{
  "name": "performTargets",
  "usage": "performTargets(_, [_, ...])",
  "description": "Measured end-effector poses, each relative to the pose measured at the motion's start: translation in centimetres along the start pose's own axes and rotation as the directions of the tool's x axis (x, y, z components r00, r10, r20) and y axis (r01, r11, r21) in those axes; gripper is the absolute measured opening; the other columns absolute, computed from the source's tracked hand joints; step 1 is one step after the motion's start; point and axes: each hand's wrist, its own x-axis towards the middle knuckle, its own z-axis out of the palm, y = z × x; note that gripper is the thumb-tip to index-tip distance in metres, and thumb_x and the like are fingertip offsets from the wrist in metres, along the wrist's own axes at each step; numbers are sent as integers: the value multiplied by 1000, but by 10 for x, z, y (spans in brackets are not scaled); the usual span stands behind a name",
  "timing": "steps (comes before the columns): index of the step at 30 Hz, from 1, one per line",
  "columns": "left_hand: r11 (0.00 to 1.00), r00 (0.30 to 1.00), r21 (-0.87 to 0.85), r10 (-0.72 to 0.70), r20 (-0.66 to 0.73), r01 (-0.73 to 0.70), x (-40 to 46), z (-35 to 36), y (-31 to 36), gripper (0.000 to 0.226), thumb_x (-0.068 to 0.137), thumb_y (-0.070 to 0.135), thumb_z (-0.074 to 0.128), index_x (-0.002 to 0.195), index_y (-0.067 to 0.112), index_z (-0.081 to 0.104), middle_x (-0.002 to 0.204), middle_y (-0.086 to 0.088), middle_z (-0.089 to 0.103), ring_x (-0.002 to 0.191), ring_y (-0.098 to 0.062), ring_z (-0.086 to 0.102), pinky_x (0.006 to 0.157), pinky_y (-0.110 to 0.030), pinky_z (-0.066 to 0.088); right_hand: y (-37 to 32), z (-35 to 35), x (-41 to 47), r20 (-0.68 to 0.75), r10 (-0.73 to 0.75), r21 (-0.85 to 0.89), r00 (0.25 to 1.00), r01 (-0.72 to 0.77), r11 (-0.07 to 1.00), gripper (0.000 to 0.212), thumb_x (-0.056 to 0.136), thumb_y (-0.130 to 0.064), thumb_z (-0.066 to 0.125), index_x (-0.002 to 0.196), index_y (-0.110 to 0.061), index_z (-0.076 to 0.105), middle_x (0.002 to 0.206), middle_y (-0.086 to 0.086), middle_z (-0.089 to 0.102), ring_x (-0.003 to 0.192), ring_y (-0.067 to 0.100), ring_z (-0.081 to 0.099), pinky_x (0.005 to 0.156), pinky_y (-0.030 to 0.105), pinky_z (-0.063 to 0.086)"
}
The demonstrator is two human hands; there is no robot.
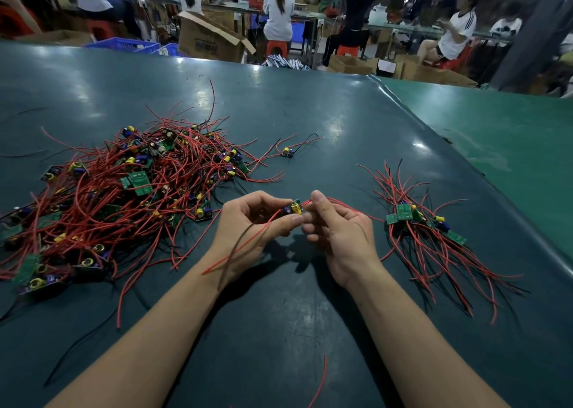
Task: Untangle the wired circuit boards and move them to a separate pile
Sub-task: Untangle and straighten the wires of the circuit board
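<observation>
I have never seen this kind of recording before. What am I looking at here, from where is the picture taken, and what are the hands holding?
There is no machine here. A person wears a camera on the head, so the one picture looks forward and down at that person's own arms. The left hand and the right hand together pinch one small circuit board with red wires. On the dark green table, a big tangled pile of such boards lies to the left. A smaller sorted pile lies to the right. One lone board lies farther back. Other workers sit behind.
</observation>
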Motion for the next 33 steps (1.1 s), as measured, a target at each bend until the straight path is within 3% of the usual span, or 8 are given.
performTargets(4, [999, 997, -7, -46, 59, 46, -3, 1, 2, 24, 71, -3, 80, 91, -9, 70, 73, -14, 71, 60, -18, 61, 56, -21, 52, 0, 1, -2, 18, -27, -52, 999, 28, 998, 15, 87, -19, 71, 79, -6, 73, 63, 4, 63, 47, 9, 51, 39, 18, 37])
performTargets(7, [995, 993, -9, -93, 77, 94, -2, 0, 1, 20, 71, 2, 81, 88, -4, 72, 65, -7, 69, 56, -14, 60, 54, -18, 49, -5, -2, -1, 19, 11, -53, 1000, -10, 999, 13, 85, -18, 72, 77, -9, 74, 60, 0, 60, 47, 7, 50, 38, 17, 35])
performTargets(12, [983, 983, -87, -150, 102, 159, 2, -5, 0, 24, 61, 21, 85, 81, 9, 77, 65, -6, 68, 55, -15, 59, 55, -21, 49, -10, -4, 0, 84, 118, 115, 989, -128, 985, 27, 93, -27, 62, 71, -15, 72, 55, -5, 49, 45, 6, 45, 37, 16, 29])
performTargets(17, [980, 979, -85, -173, 105, 183, 4, -7, -3, 22, 63, 19, 88, 82, 12, 79, 70, -7, 71, 58, -16, 61, 57, -23, 50, -7, -5, 4, -19, 24, 104, 1000, -22, 994, 23, 95, -24, 61, 81, -11, 73, 59, -6, 53, 44, 5, 42, 35, 16, 27])
performTargets(21, [980, 977, -70, -179, 118, 188, 5, -7, -2, 27, 60, 21, 89, 83, 10, 78, 70, -8, 71, 58, -17, 61, 55, -22, 49, -7, -8, 8, -2, 81, 218, 997, -79, 973, 36, 99, -29, 52, 75, -11, 70, 55, -5, 47, 42, 7, 39, 35, 17, 24])
performTargets(26, [979, 975, -50, -192, 110, 198, 4, -7, -1, 34, 53, 26, 88, 79, 7, 77, 65, -7, 69, 55, -15, 61, 52, -18, 47, -3, -13, 13, -185, -200, -185, 962, 166, 969, 30, 93, -22, 66, 64, -16, 72, 53, -6, 53, 41, 7, 42, 38, 19, 30])
performTargets(29, [980, 973, -14, -193, 130, 196, 4, -6, -1, 29, 55, 25, 88, 78, 9, 78, 67, -6, 71, 55, -13, 62, 51, -17, 47, -1, -17, 17, -284, -326, -281, 902, 247, 927, 31, 85, -20, 76, 55, -16, 68, 54, -1, 54, 49, 10, 45, 43, 22, 36])
performTargets(33, [981, 963, 42, -196, 185, 192, 4, -10, -2, 28, 56, 27, 90, 77, 12, 78, 69, -6, 71, 56, -13, 61, 52, -18, 47, 3, -18, 14, -237, -521, -520, 820, 346, 781, 35, 85, -27, 75, 58, -7, 64, 52, 11, 54, 50, 10, 42, 51, 28, 36])
